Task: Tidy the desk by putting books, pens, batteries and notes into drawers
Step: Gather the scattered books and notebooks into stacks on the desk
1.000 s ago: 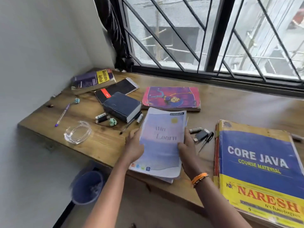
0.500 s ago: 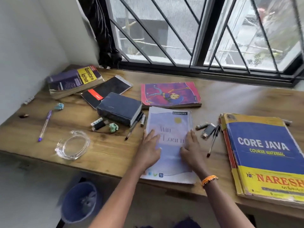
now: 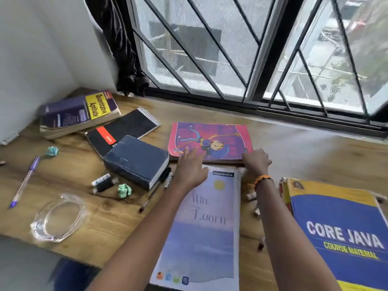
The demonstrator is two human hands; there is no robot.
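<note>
Fingers [image 3: 190, 153] of both hands on pink notebook's [image 3: 210, 140] near edge.

Cartoon notebook [image 3: 210, 141] behind Classmate notebook [image 3: 207, 223], Core Java book [image 3: 344, 234] right, thick diary [image 3: 136, 160] left

pink cartoon notebook [image 3: 210, 141] | flat on desk | beyond lilac notebook [image 3: 205, 227]

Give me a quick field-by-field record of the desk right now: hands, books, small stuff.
left hand: open, fingers on pink cartoon notebook
right hand: at that notebook's near right corner, grip unclear
nearest book: Classmate notebook, flat under both forearms
right side: Core Java book
left side: dark blue book, purple pen, crumpled green note
</note>
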